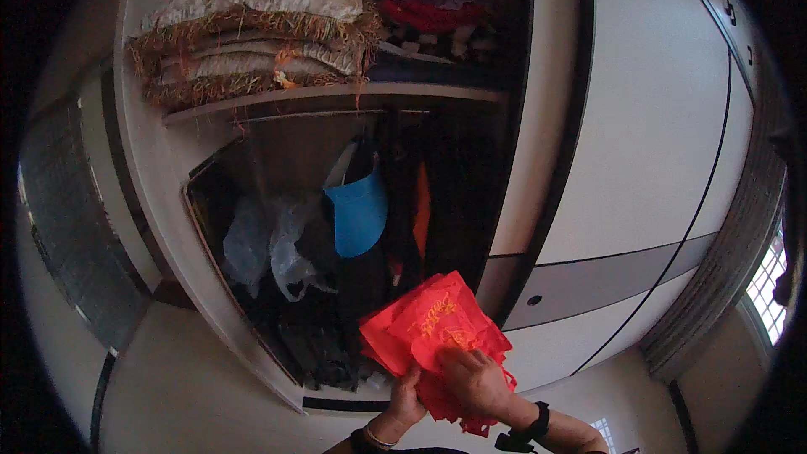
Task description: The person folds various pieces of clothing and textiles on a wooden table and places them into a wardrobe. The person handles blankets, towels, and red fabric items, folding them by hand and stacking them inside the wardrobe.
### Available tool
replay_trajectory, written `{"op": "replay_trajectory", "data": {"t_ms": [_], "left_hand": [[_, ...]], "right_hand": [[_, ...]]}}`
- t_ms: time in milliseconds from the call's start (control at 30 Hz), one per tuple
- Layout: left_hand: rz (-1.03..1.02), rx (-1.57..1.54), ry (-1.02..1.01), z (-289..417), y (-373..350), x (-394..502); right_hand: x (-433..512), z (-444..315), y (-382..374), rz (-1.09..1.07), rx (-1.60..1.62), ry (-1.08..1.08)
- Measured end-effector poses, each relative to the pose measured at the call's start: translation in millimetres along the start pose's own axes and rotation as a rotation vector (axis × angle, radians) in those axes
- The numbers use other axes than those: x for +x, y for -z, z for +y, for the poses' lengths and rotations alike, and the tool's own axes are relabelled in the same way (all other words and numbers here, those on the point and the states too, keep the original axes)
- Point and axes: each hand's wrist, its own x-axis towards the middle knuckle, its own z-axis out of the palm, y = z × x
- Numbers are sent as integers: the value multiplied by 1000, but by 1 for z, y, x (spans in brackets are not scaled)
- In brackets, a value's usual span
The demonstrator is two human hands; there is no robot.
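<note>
A red bundle of thin, folded pieces, perhaps bags (391,334), is held in front of the open wardrobe. Gold writing and ornament mark its upper face, and a narrow red loop hangs at its right side. My left hand (406,400) grips the lower left edge, with the thumb on top and the other fingers mostly hidden beneath. Across the lower part of the bundle lies my right hand (476,384), its fingers bent against the red material and their tips partly hidden. A dark band circles my right wrist.
Fringed cushions (252,25) and folded textiles (435,12) fill the upper shelf (328,96). Below hang a blue visor-like item (359,214), clear plastic bags (290,258) and dark clothes. A white sliding door (649,107) stands at right, beside a grey curtain (706,277).
</note>
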Motion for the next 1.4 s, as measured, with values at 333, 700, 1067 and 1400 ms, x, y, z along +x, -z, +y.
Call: {"op": "replay_trajectory", "data": {"t_ms": [333, 700, 1067, 1400], "left_hand": [[198, 118, -20, -5, 6, -21], [-129, -159, -76, 29, -16, -50], [-126, 300, -175, 63, -42, -50], [50, 228, 191, 76, -88, -26]], "right_hand": [[9, -23, 25, -158, -23, 47], [22, -73, 6, -230, 21, 32], [27, 25, 14, 126, 746, -287], [-15, 82, 36, -334, 2017, -691]]}}
